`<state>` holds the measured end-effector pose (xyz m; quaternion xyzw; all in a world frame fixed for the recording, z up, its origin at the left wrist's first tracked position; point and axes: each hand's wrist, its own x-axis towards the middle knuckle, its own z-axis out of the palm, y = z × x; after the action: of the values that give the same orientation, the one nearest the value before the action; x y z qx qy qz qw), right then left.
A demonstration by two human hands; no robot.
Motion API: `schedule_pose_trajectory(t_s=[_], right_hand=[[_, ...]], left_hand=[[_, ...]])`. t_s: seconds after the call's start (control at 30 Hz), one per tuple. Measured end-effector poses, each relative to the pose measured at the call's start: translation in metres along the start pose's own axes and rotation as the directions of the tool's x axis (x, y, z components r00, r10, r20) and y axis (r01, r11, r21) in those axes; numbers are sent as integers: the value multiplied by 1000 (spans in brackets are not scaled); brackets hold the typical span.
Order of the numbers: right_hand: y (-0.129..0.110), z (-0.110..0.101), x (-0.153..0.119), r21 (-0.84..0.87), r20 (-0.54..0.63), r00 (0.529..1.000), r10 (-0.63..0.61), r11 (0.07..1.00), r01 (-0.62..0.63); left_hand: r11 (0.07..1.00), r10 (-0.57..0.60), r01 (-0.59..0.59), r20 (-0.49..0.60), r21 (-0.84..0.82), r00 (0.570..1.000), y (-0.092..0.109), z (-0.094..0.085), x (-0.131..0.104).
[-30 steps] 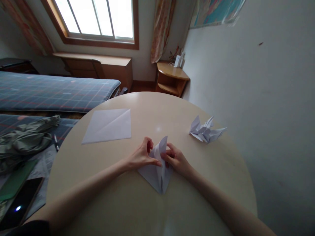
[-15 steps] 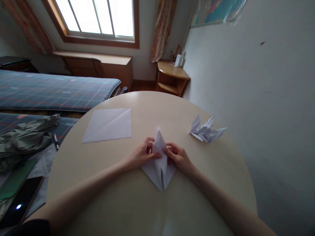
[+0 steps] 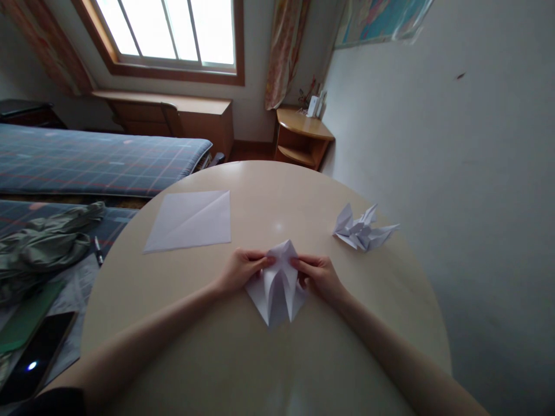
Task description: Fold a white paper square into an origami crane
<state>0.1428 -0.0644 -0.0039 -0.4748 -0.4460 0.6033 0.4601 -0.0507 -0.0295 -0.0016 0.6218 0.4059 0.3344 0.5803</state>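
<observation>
A white folded paper (image 3: 281,280) is at the middle of the round table (image 3: 208,358), its two front flaps spread apart and a point at the top. On its left edge, my left hand (image 3: 243,270) pinches the paper between thumb and fingers. My right hand (image 3: 319,278) grips the opposite edge the same way, thumb on top. The fingertips beneath the paper are hidden.
A flat paper sheet (image 3: 193,221) with a diagonal crease lies at the table's left. Folded paper pieces (image 3: 362,228) sit at the right. Beyond the left edge are a phone (image 3: 39,352), a green folder (image 3: 28,315), a pen (image 3: 99,251) and crumpled cloth (image 3: 47,240).
Both hands have moved apart to the paper's outer edges. The paper's narrow front has opened wider, its flaps now separated, and its top point sits lower.
</observation>
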Motion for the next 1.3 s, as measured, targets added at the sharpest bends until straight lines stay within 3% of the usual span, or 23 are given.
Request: schedule_pose_trajectory(t_s=[0.1,0.3,0.4,0.57,0.73,0.83,1.03,1.17,1.3], right_hand=[[-3,1,0,60,-59,998,33,998,-30],[-6,5,-3,200,-62,993,97,976,-83],[-7,2,-2,230,-58,990,126,967,-109],[-11,-7,-1,277,34,977,212,937,-213],[-15,-9,-2,303,171,938,301,890,-341],[-14,-12,-1,302,224,924,310,879,-368],[-20,-18,-2,240,265,914,308,897,-372],[-25,-12,-7,51,125,961,248,965,-256],[-26,-3,-12,-78,12,991,133,988,-132]], left_hand=[[997,-52,49,-48,-52,997,1,0,-2],[967,-85,98,64,-237,994,7,-2,-8],[957,-109,120,56,-264,992,10,-1,-9],[919,-185,166,-20,-357,983,7,0,-6],[853,-271,236,-9,-465,962,7,-1,-7],[844,-256,219,-10,-490,967,9,-1,-9],[894,-231,195,-42,-403,972,13,-3,-9],[951,-194,169,-73,-259,978,14,-1,-10],[952,-171,142,-85,-271,982,12,4,-13]])
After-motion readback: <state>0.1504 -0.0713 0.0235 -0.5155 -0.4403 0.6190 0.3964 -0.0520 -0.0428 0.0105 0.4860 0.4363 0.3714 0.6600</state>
